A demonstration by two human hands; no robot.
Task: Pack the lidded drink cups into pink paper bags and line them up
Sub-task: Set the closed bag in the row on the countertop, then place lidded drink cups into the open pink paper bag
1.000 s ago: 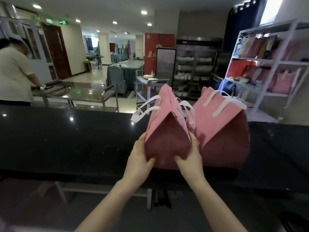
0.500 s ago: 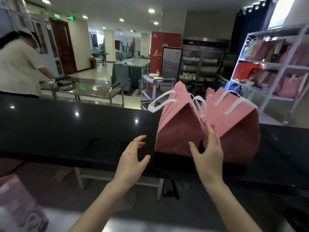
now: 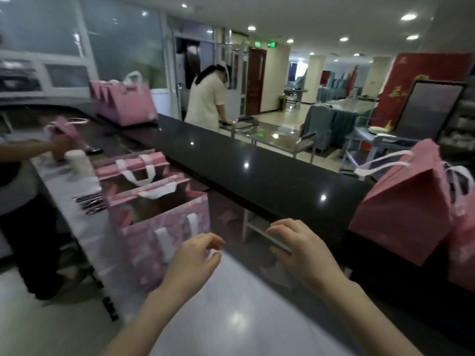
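Far-left person: stands at the pale worktop; their hands are on a small pink bag.
White cup: upright on the worktop just beside that bag; I read it as a lidded drink cup, though blur makes this uncertain.
Dark sticks: a loose bundle lying flat near the cup.
Bag stack: pink bags standing together at the far end of the black counter.
Open bags: two pink paper bags on the worktop, mouths up, white handles folded over; the far bag stands just behind the near bag; I cannot see what is inside.
Left hand: fingers loosely curled, thumb close to the fingertips; it hovers in front of the near bag and grips nothing I can make out.
Person in white: beyond the counter, back turned, at a steel trolley.
Right hand: palm down, fingers spread and gently bent, empty; well apart from any bag.
Closed bags: a pink bag stands on the counter, top folded shut, handles up; a second bag touches its right side.
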